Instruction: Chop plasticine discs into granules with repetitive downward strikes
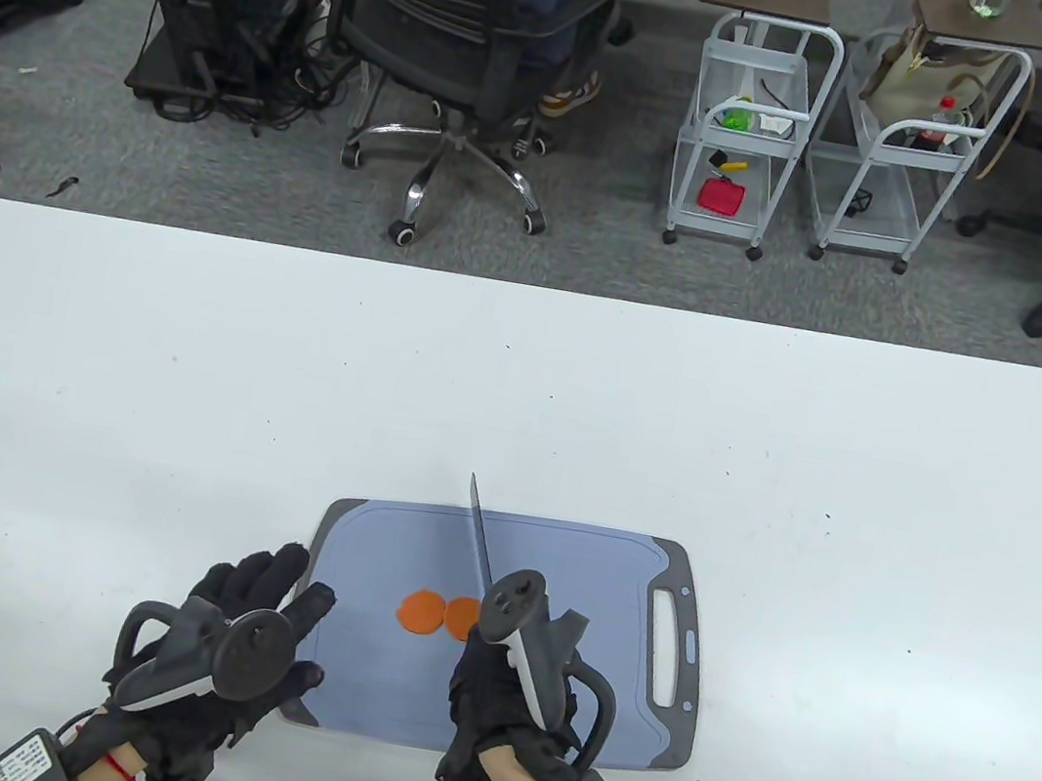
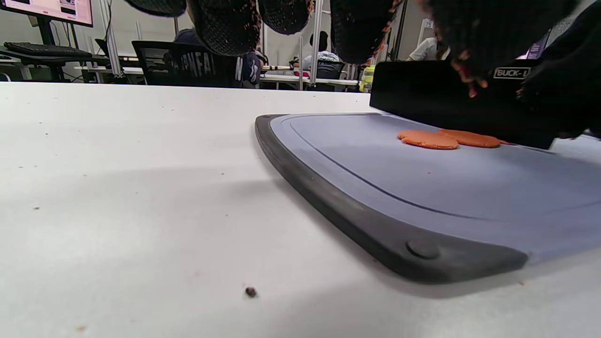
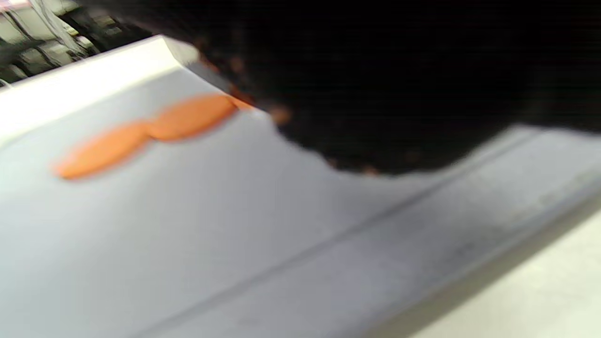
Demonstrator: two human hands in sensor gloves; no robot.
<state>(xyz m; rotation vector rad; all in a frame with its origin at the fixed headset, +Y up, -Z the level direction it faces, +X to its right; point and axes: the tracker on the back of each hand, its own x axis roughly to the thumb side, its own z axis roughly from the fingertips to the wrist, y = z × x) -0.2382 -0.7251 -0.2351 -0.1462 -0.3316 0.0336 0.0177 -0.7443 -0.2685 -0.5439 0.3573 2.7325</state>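
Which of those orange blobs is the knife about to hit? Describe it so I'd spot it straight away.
Find the blue-grey cutting board near the white table's front edge. Two flat orange discs touch at its middle. It looks like the right disc, beside the knife blade, not the left disc.

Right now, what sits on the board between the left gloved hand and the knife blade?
In the table view, two flat orange plasticine discs, touching each other, lie on the blue-grey cutting board between the left hand and the black knife blade.

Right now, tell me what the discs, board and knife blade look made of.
Discs: soft matte orange clay, edges uneven. Board: likely plastic, matte blue-grey with a darker rim. Blade: dark and matte, perhaps coated metal; cannot tell.
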